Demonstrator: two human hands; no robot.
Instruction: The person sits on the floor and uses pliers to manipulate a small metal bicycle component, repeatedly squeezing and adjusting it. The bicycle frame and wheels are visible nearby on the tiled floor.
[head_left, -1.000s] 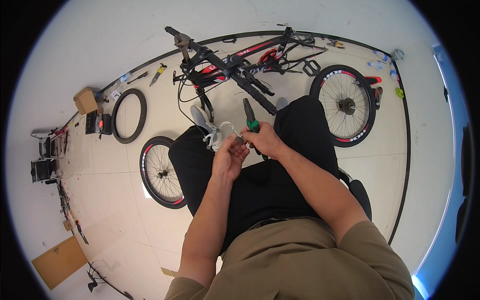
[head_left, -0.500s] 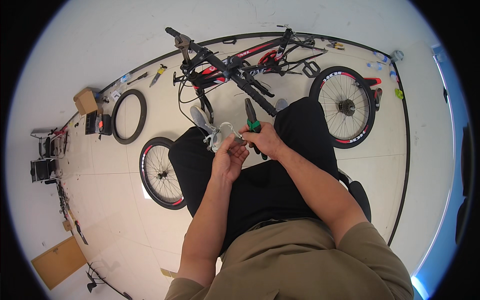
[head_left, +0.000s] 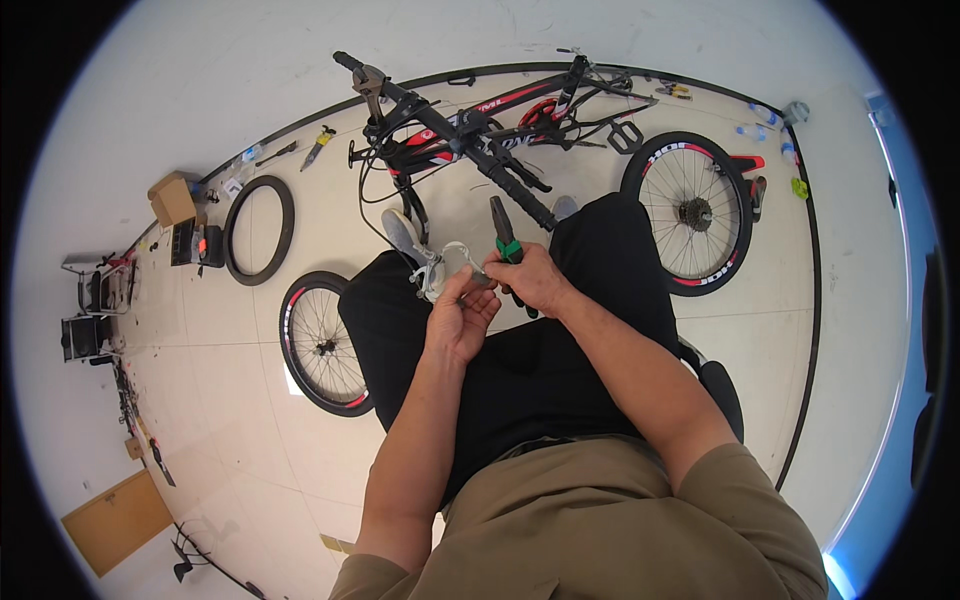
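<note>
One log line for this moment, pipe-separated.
left hand: pinching small pale part, details unclear | right hand: gripping green-black pliers | bike frame: ahead | wheel with sprockets: off frame, at right

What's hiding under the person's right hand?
The right hand covers the middle of some green-and-black pliers. Their nose shows beyond it, and a handle end pokes out below. Anything else under the hand can't be seen.

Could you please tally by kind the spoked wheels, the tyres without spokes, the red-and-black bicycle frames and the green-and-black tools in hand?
Spoked wheels: 2
Tyre without spokes: 1
Red-and-black bicycle frame: 1
Green-and-black tool in the right hand: 1
Total: 5
</note>
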